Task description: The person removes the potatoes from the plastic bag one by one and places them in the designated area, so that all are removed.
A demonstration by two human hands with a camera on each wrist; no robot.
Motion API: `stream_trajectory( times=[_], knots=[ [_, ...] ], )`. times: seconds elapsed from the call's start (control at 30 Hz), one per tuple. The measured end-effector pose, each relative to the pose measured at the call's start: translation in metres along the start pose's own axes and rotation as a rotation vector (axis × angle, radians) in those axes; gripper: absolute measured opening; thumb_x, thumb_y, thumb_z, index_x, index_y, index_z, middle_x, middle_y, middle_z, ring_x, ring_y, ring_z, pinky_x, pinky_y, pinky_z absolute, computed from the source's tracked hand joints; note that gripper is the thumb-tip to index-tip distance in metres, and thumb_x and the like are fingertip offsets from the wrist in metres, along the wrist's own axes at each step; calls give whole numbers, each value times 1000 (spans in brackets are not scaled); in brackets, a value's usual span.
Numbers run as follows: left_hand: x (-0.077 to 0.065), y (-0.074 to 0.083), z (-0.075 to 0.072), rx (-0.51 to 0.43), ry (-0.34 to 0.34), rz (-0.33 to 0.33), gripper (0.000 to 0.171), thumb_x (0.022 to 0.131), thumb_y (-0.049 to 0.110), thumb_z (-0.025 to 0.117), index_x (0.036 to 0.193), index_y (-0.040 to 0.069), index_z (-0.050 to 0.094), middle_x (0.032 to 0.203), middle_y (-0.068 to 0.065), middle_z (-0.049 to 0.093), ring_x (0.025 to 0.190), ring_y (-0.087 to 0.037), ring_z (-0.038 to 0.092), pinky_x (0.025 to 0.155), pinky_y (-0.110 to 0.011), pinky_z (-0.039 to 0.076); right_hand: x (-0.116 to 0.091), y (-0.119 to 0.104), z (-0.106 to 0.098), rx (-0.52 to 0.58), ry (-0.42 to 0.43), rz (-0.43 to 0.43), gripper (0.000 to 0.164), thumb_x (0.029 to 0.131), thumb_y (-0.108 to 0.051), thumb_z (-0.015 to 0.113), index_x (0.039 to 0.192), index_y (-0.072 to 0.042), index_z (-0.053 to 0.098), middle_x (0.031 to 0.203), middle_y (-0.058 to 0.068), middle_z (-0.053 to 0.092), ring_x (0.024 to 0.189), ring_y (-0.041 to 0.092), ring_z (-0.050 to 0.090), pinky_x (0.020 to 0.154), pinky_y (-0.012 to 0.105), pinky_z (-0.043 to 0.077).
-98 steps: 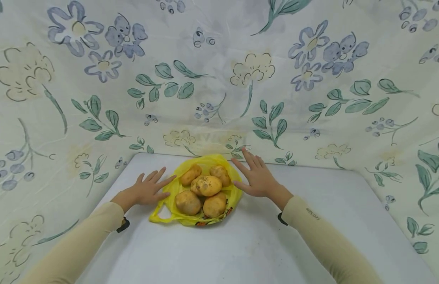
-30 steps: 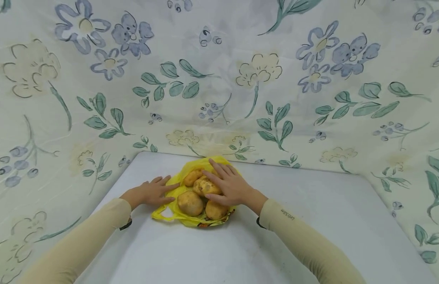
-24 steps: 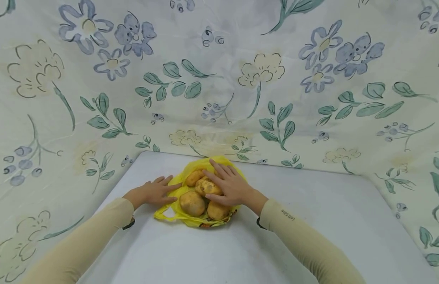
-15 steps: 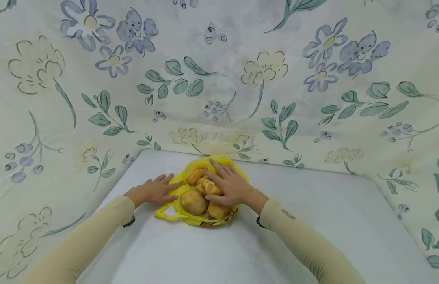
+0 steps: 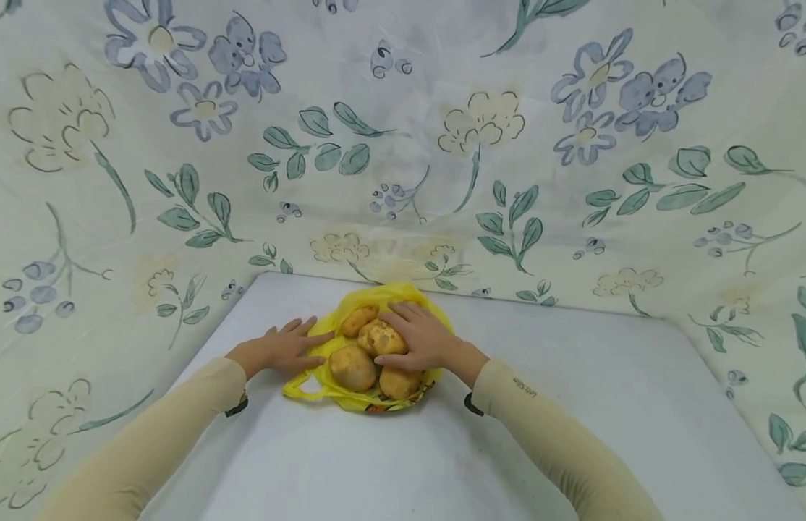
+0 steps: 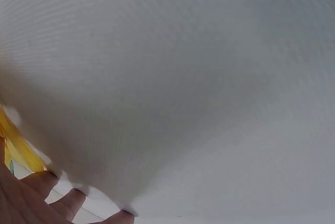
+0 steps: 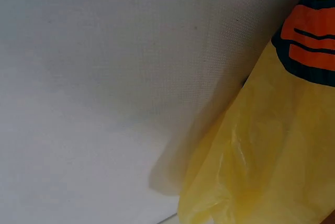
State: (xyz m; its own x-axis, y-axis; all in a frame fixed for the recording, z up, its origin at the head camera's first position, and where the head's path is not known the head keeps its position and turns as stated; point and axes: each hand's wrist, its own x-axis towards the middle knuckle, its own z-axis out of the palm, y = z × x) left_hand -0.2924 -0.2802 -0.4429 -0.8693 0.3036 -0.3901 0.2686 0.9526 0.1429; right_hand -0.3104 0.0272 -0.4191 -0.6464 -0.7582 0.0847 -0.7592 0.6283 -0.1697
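Observation:
A yellow plastic bag [image 5: 320, 376] lies spread on the white table with several potatoes in it. At its left edge, the left hand [image 5: 287, 352] has its fingers spread, thumb and index finger on the plastic. The right hand [image 5: 422, 340] lies over the back right of the pile, fingers spread and slightly bent, hiding one potato. A speckled potato [image 5: 380, 338] shows between its thumb and index finger. A large potato [image 5: 353, 367] lies at front left, a potato [image 5: 399, 383] partly under the right hand, and a smaller potato [image 5: 360, 320] at the back.
The white table [image 5: 351, 463] runs out in front of the bag and to the right. Behind and at the sides hangs a floral cloth [image 5: 409, 159]. In the right wrist view the bag's side [image 7: 251, 161] bears an orange and black print.
The right hand has come from the bag's right rim onto the potatoes, and its fingers have lately bent a little. The left hand stays at the bag's left edge.

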Motion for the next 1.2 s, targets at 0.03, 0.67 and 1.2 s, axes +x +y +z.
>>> stream_trajectory(
  times=[0.03,0.67,1.2],
  knots=[
    [1,0,0,3,1,2,70,96,64,44,155,26,33,164,-25,11,146,-56,10,108,-79,12,0,0,1,-1,5,-3,78,90,-66,54,150,-18,38,159,12,33,148,31,30,121,50,26],
    [3,0,3,16,-2,-21,70,96,65,44,155,29,33,164,-23,11,147,-54,10,109,-78,12,4,-10,7,353,40,51,73,78,-50,81,139,-22,50,132,2,52,116,16,51,100,37,48],
    [-1,2,1,19,-14,-24,70,96,65,44,155,29,33,164,-23,11,147,-54,10,109,-79,12,4,-8,13,387,51,58,76,76,-47,84,140,-24,49,127,3,49,114,15,47,101,39,47]
  ],
)
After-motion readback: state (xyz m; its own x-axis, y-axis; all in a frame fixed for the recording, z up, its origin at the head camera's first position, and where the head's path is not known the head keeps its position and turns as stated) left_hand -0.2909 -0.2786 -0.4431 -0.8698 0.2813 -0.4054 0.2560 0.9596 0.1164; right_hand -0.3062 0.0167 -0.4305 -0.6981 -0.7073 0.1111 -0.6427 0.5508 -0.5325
